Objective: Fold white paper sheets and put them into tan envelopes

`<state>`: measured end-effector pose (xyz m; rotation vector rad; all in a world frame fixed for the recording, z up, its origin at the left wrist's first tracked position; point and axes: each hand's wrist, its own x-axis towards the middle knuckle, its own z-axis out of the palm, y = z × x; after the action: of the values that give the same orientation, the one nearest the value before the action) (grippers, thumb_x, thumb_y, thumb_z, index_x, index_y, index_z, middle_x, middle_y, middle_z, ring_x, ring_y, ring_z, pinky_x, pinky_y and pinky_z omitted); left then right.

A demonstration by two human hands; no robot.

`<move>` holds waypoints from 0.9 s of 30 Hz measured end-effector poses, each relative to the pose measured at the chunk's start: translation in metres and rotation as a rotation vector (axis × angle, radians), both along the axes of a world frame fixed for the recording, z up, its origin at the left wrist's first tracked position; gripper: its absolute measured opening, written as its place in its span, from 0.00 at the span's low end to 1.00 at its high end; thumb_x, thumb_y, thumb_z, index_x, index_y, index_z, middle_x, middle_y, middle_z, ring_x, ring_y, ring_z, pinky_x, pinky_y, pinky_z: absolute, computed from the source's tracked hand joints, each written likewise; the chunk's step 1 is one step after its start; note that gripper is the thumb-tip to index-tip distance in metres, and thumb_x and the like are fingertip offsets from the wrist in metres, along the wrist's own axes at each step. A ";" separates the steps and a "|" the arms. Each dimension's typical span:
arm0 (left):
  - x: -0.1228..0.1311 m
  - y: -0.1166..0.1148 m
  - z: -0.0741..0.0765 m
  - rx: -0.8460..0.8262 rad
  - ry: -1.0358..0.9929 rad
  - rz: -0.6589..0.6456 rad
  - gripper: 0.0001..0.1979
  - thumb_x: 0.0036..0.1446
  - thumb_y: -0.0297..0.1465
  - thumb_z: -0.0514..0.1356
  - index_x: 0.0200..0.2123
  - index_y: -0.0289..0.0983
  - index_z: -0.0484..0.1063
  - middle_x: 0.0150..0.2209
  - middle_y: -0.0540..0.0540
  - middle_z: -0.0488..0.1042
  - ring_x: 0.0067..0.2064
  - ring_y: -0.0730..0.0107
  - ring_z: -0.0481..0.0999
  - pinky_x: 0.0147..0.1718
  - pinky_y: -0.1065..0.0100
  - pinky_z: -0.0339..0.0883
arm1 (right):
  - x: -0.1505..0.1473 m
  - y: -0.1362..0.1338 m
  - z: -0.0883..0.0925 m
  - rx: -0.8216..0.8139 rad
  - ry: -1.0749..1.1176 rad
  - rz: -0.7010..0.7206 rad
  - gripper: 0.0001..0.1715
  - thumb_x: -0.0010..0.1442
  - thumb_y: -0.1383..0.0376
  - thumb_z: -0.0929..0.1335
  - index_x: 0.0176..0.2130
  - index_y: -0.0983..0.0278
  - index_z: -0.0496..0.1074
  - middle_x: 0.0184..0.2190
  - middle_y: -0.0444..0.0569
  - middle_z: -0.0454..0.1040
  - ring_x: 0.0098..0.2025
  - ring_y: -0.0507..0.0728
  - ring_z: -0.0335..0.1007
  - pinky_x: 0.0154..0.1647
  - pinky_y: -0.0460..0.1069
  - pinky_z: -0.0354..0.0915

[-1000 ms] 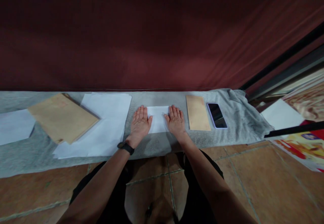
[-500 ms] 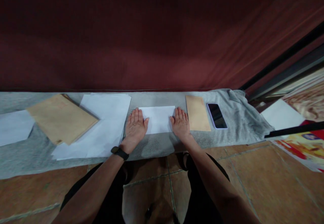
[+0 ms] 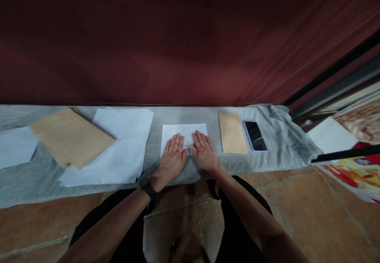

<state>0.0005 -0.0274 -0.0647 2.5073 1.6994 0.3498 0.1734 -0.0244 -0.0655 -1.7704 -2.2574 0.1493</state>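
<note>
Both hands lie flat, palms down, side by side on a folded white paper point(image 3: 184, 130) at the centre of a grey cloth point(image 3: 178, 114).

L hand point(image 3: 172, 157): fully spread, fingers straight & together, pointing away from the person. It grips nothing, only rests on the paper's near-left part, w/ the heel of the palm over the paper's near edge onto the cloth. A black watch point(image 3: 147, 189) sits on that wrist.

R hand point(image 3: 203, 152): same pose, flat & open, nothing grasped. Fingers cover the paper's near-right part and the thumb is just beside the L hand's index finger. Whether thumb & finger touch can't be told.

The paper's far half shows bare beyond the fingertips, w/ its edges roughly square to the cloth's long side.

Right of the paper, near but apart, is a small brown envelope point(image 3: 232, 132) lying lengthwise away from the person. Just beside that is a phone point(image 3: 255, 136), screen up & dark.

Left of the paper is a stack of white sheets point(image 3: 123, 144), slightly fanned. A large brown envelope point(image 3: 69, 136) lies skewed, overlapping the stack's left side. Further left is another white sheet point(image 3: 14, 147), partly cut off by the frame.

Behind the cloth hangs a maroon curtain point(image 3: 178, 49). Near side is tiled floor point(image 3: 297, 199), w/ the person's legs in black.
</note>
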 end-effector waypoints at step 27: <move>-0.003 0.027 0.007 -0.018 -0.033 0.040 0.32 0.72 0.37 0.42 0.73 0.28 0.51 0.75 0.35 0.52 0.77 0.56 0.46 0.74 0.50 0.44 | 0.008 0.018 0.007 0.007 0.070 -0.081 0.33 0.76 0.57 0.54 0.72 0.68 0.57 0.75 0.55 0.52 0.76 0.62 0.49 0.75 0.60 0.48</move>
<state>-0.0023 -0.0001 -0.0581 2.4441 1.7343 0.3755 0.1811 -0.0060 -0.0590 -1.8206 -2.1319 0.1842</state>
